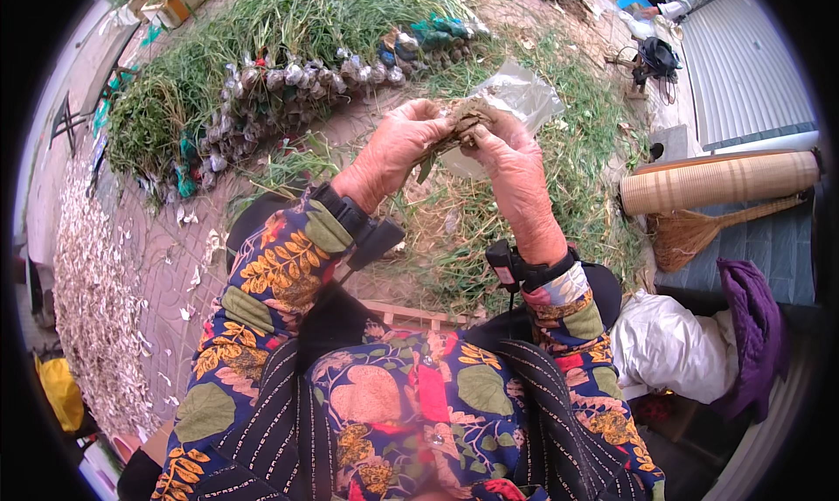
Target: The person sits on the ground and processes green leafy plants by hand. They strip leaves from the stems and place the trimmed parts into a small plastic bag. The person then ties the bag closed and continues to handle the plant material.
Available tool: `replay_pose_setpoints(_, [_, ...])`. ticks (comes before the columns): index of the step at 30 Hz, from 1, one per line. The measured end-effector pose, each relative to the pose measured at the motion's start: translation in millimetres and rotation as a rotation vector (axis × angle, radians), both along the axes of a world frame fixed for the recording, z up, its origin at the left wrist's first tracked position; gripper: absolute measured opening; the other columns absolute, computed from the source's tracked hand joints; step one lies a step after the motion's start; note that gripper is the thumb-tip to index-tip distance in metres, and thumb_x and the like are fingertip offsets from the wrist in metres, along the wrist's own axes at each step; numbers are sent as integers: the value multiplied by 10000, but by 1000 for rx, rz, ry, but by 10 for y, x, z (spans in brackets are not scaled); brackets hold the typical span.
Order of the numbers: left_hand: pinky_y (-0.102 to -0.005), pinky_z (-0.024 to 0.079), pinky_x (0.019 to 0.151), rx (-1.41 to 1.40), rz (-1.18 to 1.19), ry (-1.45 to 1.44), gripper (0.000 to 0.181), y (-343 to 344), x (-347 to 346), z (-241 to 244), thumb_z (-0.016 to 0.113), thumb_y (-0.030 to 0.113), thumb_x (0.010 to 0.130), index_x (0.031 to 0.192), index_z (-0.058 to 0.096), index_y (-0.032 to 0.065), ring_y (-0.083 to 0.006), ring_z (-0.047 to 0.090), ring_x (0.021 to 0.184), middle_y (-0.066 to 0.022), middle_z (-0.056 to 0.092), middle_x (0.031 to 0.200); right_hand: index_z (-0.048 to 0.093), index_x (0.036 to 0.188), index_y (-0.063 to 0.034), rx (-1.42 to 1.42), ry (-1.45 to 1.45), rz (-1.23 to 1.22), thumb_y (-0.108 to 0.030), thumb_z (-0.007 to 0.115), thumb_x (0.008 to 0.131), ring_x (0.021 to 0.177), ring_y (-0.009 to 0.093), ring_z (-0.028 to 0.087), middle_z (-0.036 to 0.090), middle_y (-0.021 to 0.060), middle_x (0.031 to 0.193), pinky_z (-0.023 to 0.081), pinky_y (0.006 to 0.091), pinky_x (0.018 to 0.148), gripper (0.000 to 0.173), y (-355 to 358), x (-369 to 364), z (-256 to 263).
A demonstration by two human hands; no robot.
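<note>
My left hand (pixel 401 144) pinches one side of a brown clump of roots and soil (pixel 468 120), raised over the ground in front of me. On the other side, my right hand (pixel 512 163) grips the clump with thumb and fingers. A clear, crumpled plastic bag (pixel 521 93) spreads out behind the clump and around my right fingers. A short green leaf (pixel 425 170) hangs below the clump. Loose grass stalks (pixel 452 232) litter the ground beneath both hands.
Rows of green plants with plastic-wrapped root bundles (pixel 314 78) lie ahead to the left. White petal-like pieces (pixel 98 291) cover paving at left. To the right are a rolled mat (pixel 721 181), a straw broom (pixel 685 239) and a white sack (pixel 668 347). Another person's hand (pixel 649 12) shows far right.
</note>
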State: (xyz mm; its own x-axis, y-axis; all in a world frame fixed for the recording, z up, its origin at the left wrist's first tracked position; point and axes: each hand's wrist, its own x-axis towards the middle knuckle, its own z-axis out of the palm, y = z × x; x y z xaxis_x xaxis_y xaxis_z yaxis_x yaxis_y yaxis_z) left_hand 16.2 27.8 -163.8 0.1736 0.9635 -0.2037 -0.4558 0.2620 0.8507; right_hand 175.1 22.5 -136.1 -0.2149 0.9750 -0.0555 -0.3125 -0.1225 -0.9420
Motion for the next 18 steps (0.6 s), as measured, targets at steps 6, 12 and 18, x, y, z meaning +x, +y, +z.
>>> replay_pose_setpoints(6, [-209, 459, 671, -57, 5, -91, 179, -4, 7, 34, 602, 127, 832, 971, 563, 22, -87, 567, 788, -12, 601, 879, 526, 1106, 30, 26, -5, 28, -22, 551, 819, 887, 128, 556, 590, 63, 1009, 449, 253, 794, 293, 6, 23, -34])
replay_pose_setpoints(12, [-215, 463, 685, -13, -176, -142, 272, -21, 2, 103, 620, 125, 815, 1056, 552, 19, -100, 574, 804, -31, 610, 933, 525, 1108, 32, 43, -32, 24, -12, 549, 812, 922, 132, 547, 586, 69, 1025, 431, 262, 833, 300, -3, 30, -26])
replay_pose_setpoints(18, [-212, 455, 615, 39, -185, -4, 279, -15, -15, 94, 618, 96, 806, 1067, 550, 26, -72, 562, 753, -31, 612, 942, 520, 1107, 24, 10, -30, 126, -74, 566, 824, 903, 135, 555, 588, 68, 1009, 437, 261, 815, 303, 31, 62, -3])
